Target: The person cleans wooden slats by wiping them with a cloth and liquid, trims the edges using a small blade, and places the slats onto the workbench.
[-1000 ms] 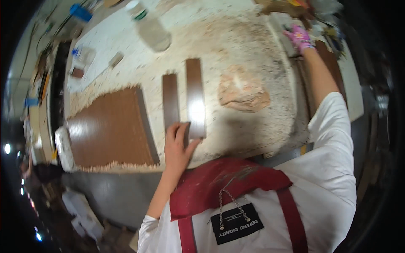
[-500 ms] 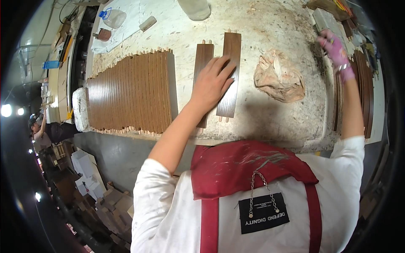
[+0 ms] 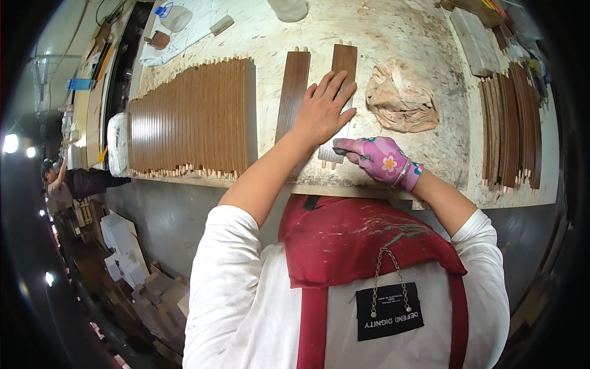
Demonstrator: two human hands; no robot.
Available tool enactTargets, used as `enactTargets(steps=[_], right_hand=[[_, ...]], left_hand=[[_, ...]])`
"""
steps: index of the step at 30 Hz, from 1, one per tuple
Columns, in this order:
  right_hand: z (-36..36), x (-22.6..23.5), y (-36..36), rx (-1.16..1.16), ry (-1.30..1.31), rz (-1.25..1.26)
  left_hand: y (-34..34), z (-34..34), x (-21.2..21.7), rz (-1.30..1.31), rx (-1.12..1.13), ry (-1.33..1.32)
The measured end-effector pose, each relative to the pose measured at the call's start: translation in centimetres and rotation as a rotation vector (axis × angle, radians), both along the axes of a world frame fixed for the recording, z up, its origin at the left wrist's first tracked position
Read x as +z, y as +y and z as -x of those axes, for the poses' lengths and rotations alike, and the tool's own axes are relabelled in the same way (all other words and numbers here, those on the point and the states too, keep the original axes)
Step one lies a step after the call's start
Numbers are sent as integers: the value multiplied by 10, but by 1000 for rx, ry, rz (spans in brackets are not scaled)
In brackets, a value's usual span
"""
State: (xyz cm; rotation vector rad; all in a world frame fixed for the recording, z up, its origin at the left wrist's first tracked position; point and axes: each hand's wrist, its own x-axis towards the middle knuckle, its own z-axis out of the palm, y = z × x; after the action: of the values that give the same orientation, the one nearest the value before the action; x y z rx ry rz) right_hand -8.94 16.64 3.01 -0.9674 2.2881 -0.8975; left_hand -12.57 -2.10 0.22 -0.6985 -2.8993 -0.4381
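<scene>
My bare left hand (image 3: 324, 109) lies flat with fingers spread on a brown wooden slat (image 3: 345, 59) that has dowel pegs at both ends. Close on its left, a second pegged slat (image 3: 294, 80) rests on the table, its lower part hidden by my left forearm. My right hand (image 3: 381, 158), in a pink flowered glove, is closed at the lower right edge of the slat under my left hand. Something small and dark shows at its fingertips; I cannot make out what it is. A crumpled beige cloth (image 3: 402, 98) sits right of the slats.
A tight row of pegged slats (image 3: 190, 120) fills the table's left side, beside a white wrapped block (image 3: 118, 144). More slats (image 3: 509, 126) stand at the right, below a grey block (image 3: 475, 42). Toward the back are a plastic jug (image 3: 175, 17) and a translucent container (image 3: 289, 7). Another person (image 3: 61, 178) works far left.
My right hand has come from the far right of the table to the lower end of the slat. My left hand has shifted slightly right, and its fingers are spread wider.
</scene>
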Motion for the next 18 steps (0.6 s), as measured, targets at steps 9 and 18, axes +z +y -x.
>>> enactTargets(steps=[9, 18], right_hand=[[-6, 1, -1, 9, 32, 68], [-6, 5, -1, 93, 326, -59]], left_hand=[[-1, -2, -4, -20, 7, 17], [-3, -2, -8, -26, 16, 40]])
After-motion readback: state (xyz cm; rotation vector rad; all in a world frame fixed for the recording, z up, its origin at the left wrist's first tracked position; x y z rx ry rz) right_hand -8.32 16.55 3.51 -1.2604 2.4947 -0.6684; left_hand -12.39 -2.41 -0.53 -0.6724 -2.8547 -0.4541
